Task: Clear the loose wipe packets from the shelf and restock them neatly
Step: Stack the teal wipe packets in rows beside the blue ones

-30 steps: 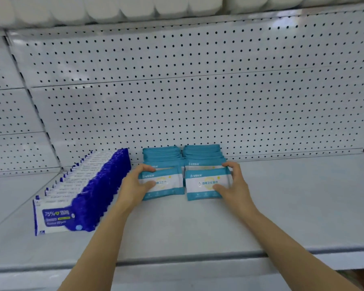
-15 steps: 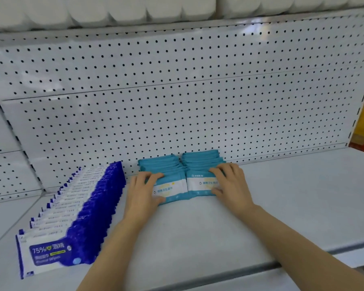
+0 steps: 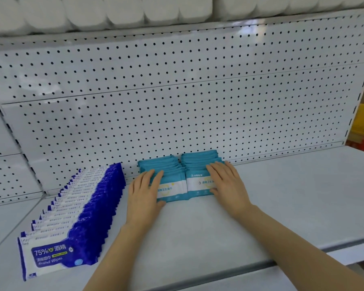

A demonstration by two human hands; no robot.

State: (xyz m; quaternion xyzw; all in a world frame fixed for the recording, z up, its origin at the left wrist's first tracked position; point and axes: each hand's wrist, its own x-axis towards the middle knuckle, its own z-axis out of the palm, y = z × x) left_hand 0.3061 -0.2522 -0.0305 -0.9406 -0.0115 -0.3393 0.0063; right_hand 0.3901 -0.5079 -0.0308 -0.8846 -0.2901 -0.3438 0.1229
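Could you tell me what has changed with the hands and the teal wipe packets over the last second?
Both hands let go of the front packets they were gripping by the edges. The left hand now lies flat on the left row of teal plastic wipe packets, the right hand flat on the right row of teal packets, pressing them back toward the white pegboard. The row of dark blue alcohol wipe packs stayed put.

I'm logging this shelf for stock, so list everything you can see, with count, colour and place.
Teal wipe packets: two rows, teal and white, centre of shelf against the back panel.
Blue wipe packets: one long row, blue and white, left.
Shelf: one, white.
Pegboard back panel: white, dark holes.
White rolls: several, shelf above.
Left hand: flat on left teal row.
Right hand: flat on right teal row.
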